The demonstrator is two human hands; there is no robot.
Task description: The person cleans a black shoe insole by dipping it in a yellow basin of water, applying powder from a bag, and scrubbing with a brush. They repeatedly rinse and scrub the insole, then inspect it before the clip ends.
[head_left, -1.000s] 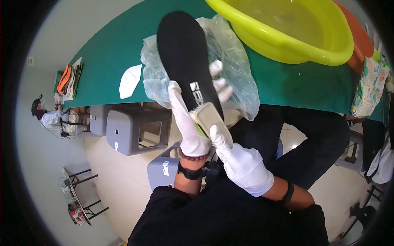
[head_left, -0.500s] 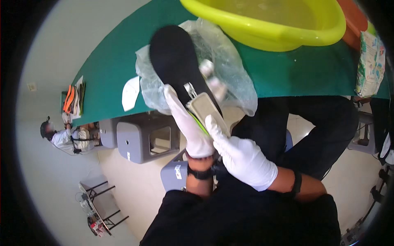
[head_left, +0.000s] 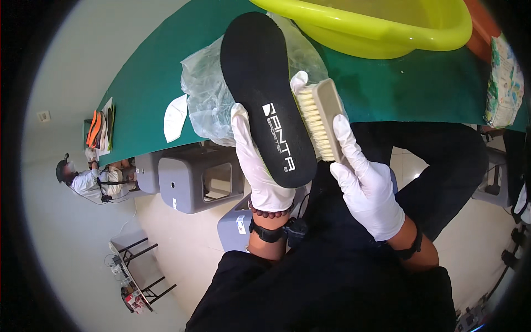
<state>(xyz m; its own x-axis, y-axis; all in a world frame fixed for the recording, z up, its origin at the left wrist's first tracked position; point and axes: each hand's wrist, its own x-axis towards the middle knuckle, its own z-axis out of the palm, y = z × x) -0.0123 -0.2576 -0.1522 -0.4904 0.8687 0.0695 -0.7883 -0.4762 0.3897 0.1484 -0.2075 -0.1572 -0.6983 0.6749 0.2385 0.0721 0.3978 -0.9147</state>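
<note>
A black insole (head_left: 257, 61) with white print near its heel lies across my left hand (head_left: 260, 166). That hand, in a white glove, grips it from beneath, the thumb along the left edge and fingertips showing past the right edge. My right hand (head_left: 370, 191), also white-gloved, holds a scrubbing brush (head_left: 329, 119) by its beige back. The brush stands on edge beside the insole, its pale bristles turned toward the insole's right edge. Behind the insole, a crumpled clear plastic bag (head_left: 204, 94) rests on the green table (head_left: 146, 94).
A yellow-green basin (head_left: 381, 39) stands at the table's far side, with a printed packet (head_left: 504, 86) to its right. A white paper-like piece (head_left: 176, 118) lies left of the bag. Grey stools (head_left: 185, 180) stand along the table. Another person (head_left: 91, 180) sits at the far left.
The brush has moved off the insole to its right and turned on edge, so its bristles show. The insole has risen slightly, and its printed heel is now uncovered.
</note>
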